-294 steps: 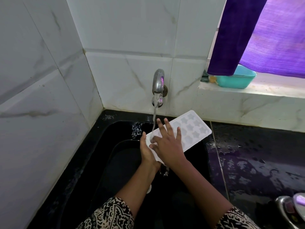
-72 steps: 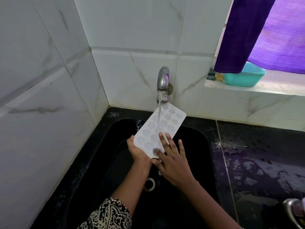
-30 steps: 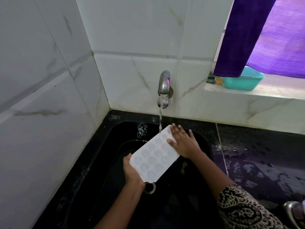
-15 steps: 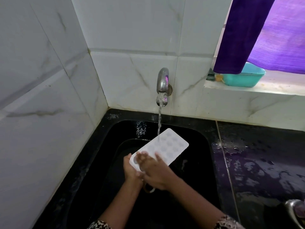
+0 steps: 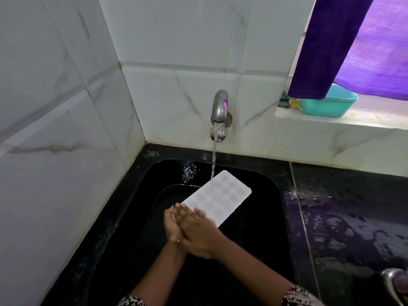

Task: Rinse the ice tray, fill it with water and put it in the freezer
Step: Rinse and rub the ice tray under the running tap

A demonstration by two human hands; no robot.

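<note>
A white ice tray [image 5: 223,196] with rows of small moulds is held tilted over the black sink [image 5: 271,193]. Water runs from the steel wall tap [image 5: 219,107] and lands on the tray's far left corner. My left hand [image 5: 171,224] grips the tray's near end from underneath. My right hand [image 5: 196,230] lies across that same near end, fingers flat on the tray's top and overlapping the left hand. The tray's near edge is hidden by both hands.
White marble tiles wall the sink at left and behind. A wet black counter [image 5: 353,217] stretches right, with a steel vessel [image 5: 395,283] at its near right corner. A teal basin [image 5: 329,104] sits on the window ledge under a purple curtain [image 5: 353,40].
My right hand has slid from the tray's far end back to its near end, over my left hand. The tray has turned its far end up toward the water stream.
</note>
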